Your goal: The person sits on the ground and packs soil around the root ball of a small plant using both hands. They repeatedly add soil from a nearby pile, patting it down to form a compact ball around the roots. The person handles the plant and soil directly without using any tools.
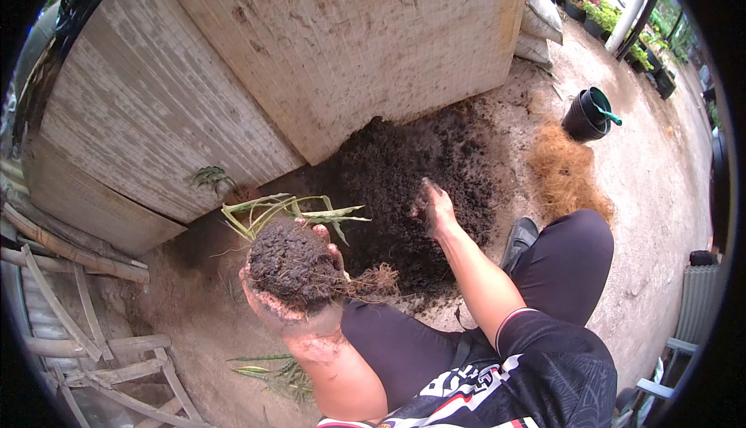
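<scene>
A clump of dark soil with fine roots [297, 262] rests in my left hand [315, 320], which is cupped under and around it. Long, narrow green leaves [280, 212] stick out beyond the clump. Off its right side hangs a tuft of brown roots [376, 282]. My right hand [434, 206], dirty with soil, is over the heap of dark soil [390, 166]. Its fingers point towards the heap and are partly hidden, so I cannot see whether soil is in them.
Pale boards [349, 49] stand behind the heap. Brown fibre [565, 171] lies at the right beside stacked black pots [586, 116] holding a green tool. A small leafy plant [213, 177] is by the boards, cut leaves [280, 375] on the floor, and a wooden frame [111, 346] at the left.
</scene>
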Available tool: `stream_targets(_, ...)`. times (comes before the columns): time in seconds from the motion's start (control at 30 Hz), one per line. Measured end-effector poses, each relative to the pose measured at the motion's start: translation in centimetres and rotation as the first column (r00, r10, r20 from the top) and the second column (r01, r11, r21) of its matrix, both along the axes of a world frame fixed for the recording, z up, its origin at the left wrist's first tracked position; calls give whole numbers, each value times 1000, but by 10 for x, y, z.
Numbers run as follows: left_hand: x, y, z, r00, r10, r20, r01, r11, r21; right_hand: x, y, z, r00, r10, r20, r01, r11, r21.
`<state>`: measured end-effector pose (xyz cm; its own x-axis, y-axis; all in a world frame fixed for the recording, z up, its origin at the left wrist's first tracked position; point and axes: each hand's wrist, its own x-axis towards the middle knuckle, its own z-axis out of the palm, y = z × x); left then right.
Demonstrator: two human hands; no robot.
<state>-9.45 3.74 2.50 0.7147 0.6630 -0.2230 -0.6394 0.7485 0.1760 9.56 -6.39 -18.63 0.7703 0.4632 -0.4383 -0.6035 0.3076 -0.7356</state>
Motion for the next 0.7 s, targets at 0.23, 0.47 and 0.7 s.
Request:
stream_targets(0.23,-7,9,4,999,27,-42,-21,990,139,24,-1,-77,973,90,214,22,881,-473)
stream_targets(0.47,-7,15,5,1000,16,-9,-15,993,116,15,3,-57,943,280,181,-188,895,-404)
stream_targets(0.7,-3,17,6,999,7,-49,-1,993,115,19,0,-55,967,132,218,-64,954,-293)
